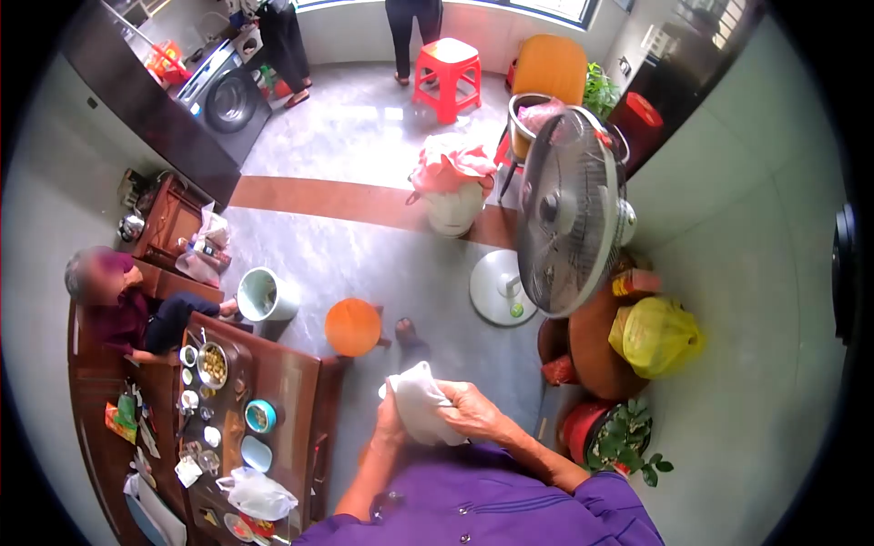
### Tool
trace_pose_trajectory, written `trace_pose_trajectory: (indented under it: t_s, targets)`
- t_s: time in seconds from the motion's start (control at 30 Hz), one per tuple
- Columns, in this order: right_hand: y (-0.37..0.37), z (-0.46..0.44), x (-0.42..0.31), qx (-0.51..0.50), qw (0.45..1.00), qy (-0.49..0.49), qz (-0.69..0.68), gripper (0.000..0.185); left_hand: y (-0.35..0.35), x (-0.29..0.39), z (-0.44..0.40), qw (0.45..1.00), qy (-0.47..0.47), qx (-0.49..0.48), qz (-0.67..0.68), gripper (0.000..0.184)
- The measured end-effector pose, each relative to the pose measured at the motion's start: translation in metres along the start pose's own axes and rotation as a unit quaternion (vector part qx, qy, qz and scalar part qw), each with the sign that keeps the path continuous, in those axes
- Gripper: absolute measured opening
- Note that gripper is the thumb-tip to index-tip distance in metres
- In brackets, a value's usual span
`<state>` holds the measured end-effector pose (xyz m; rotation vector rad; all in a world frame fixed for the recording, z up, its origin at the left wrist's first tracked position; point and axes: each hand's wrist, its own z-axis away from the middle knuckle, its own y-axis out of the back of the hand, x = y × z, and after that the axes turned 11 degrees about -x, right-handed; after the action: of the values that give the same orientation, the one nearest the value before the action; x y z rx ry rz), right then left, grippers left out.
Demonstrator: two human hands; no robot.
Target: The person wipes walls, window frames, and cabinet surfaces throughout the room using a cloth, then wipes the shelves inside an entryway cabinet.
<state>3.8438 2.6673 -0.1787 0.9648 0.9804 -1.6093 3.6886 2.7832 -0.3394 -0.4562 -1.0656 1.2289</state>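
A white cloth (421, 409) is held in front of a purple shirt (442, 496), apart from the right edge of the desk (289, 375). It is gripped by both the left hand (390, 419) and the right hand (472, 411) (fingers are curled around its folds). Near the desk's far right corner an orange stool (353, 328) is placed; towards the near edge a white plastic bag (258, 494) is set.

- Cloth (421, 408): white, limp, creased.
- Pose: partly bunched, one corner pointing away from the body.
- Location: held between left hand (390, 417) and right hand (472, 411).
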Motion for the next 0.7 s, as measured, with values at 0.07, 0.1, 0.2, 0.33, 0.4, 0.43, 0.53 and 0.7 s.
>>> trace_pose_trajectory:
  t_s: [0.07,0.1,0.2,0.33,0.4,0.43,0.53,0.7]
  targets:
    - [0.016,-0.040,-0.011,-0.013,1.000,0.009,0.004,0.031,-0.009,0.034,-0.031,1.000,-0.004,0.010,-0.028,0.055]
    - [0.022,-0.059,-0.030,-0.009,1.000,-0.006,0.003,0.030,-0.013,0.053,-0.046,0.999,-0.009,0.009,-0.031,0.055]
    - [0.047,-0.124,-0.064,-0.059,0.998,-0.026,-0.030,0.035,0.003,0.110,-0.083,0.999,-0.025,0.009,-0.041,0.058]
    - [0.064,-0.207,-0.109,-0.066,0.997,0.040,0.011,0.033,-0.032,0.211,-0.121,0.990,-0.072,-0.123,0.025,0.081]
    - [0.071,-0.242,-0.130,-0.073,0.997,0.034,0.003,0.032,-0.018,0.242,-0.139,0.984,-0.083,-0.146,0.060,0.076]
    - [0.074,-0.257,-0.140,-0.077,0.996,0.039,-0.005,0.032,-0.014,0.247,-0.147,0.984,-0.102,-0.136,-0.060,0.073]
    - [0.089,-0.297,-0.169,-0.093,0.994,0.037,-0.046,0.032,-0.009,0.282,-0.167,0.982,-0.068,-0.174,0.026,0.064]
    - [0.130,-0.353,-0.189,-0.109,0.987,0.008,-0.117,0.030,0.024,0.277,-0.232,0.935,-0.106,-0.032,-0.338,0.085]
